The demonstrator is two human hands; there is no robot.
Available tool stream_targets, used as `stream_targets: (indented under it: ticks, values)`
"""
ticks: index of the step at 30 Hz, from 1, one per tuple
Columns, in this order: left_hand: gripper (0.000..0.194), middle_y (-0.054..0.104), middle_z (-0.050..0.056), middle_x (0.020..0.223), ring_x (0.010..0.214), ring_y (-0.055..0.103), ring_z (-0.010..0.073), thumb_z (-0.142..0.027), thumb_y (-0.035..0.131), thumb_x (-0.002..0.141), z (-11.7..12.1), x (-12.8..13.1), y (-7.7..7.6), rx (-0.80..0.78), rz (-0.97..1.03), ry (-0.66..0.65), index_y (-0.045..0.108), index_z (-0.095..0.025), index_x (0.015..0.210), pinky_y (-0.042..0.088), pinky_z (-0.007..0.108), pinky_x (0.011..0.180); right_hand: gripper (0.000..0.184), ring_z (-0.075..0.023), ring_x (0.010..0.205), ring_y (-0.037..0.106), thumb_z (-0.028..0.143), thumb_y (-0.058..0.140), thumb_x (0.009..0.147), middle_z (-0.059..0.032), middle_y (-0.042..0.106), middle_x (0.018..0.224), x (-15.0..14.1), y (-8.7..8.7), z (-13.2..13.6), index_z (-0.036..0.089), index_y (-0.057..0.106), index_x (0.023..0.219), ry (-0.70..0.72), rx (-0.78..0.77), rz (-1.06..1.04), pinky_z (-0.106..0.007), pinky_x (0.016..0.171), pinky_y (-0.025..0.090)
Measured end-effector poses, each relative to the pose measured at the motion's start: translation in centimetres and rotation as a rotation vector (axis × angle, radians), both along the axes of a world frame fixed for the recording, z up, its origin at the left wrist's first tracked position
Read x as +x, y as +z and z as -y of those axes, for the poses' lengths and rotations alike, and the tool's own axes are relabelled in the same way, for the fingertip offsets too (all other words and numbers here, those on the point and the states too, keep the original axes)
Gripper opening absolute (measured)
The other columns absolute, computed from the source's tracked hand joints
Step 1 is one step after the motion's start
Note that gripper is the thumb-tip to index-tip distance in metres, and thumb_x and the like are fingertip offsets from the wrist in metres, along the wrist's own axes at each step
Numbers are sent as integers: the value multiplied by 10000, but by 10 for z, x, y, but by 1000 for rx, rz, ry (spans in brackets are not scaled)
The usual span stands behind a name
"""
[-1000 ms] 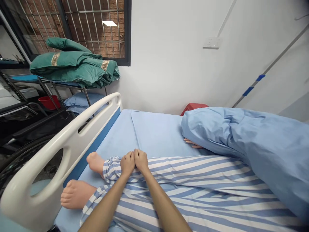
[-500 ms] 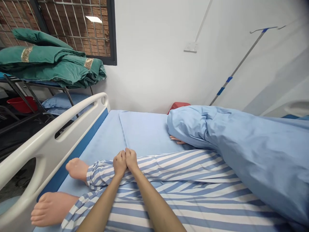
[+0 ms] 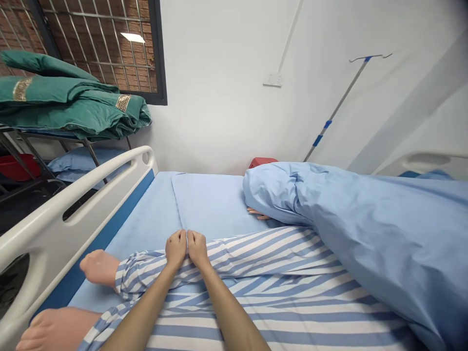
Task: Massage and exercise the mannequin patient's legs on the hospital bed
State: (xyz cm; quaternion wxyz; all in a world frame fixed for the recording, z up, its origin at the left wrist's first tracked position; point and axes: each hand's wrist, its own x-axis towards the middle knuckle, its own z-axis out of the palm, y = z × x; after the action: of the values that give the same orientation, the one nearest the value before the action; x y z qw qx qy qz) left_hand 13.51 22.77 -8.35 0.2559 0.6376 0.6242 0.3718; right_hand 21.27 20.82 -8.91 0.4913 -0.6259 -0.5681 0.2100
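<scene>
L hand (image 3: pixel 176 249) + R hand (image 3: pixel 198 249) side by side over manikin leg in blue-white striped cotton trouser (image 3: pixel 146 271), seem to steady shin | grip curled, clench cannot tell | leg lies on light-blue bed sheet (image 3: pixel 146 229)

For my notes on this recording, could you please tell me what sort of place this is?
It looks like a hospital ward or care-training room: a bed with a white side rail, an IV pole, and a manikin in striped patient pyjamas.

The bed rail (image 3: pixel 40 239) is smooth, glossy white plastic; the striped trousers (image 3: pixel 256 263) and blue blanket (image 3: pixel 365 234) are soft matt cloth.
</scene>
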Motion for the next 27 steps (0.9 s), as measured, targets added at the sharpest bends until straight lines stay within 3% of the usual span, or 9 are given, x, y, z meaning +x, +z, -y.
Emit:
stream_targets:
  ticks: [5,9,18,23,27]
  values:
    - [358,404,-32,475,519,381,99,-370,318,818,-2,27,3,-29,260,125,378,-193,513,288,226,528,415,-96,497,369,383,323,858,39,416,479,8,-4,-7,181,401,504,-16,35,-252,-215,486,276]
    - [354,511,-8,548,562,431,110,-374,319,834,6,31,-8,-21,145,83,457,-190,564,303,238,580,406,-96,487,361,385,325,855,40,409,471,8,-2,-8,185,399,509,-26,8,-328,-217,467,282]
    - [367,581,15,616,588,463,115,-382,290,858,9,29,-14,26,14,-1,505,-196,626,302,229,590,422,-110,497,431,328,311,882,-2,553,530,32,17,4,189,544,559,8,6,179,-238,513,259]
    - [359,584,22,619,617,473,125,-362,307,847,10,35,-11,19,-65,1,485,-195,583,293,236,601,444,-104,472,390,330,283,892,12,495,480,43,3,7,185,494,529,-67,6,124,-241,497,238]
    - [349,554,6,577,582,453,118,-367,330,826,6,51,-2,-12,62,-5,467,-193,557,298,230,570,420,-100,478,373,357,312,869,31,441,468,46,-1,4,184,434,507,-79,42,-71,-229,481,245]
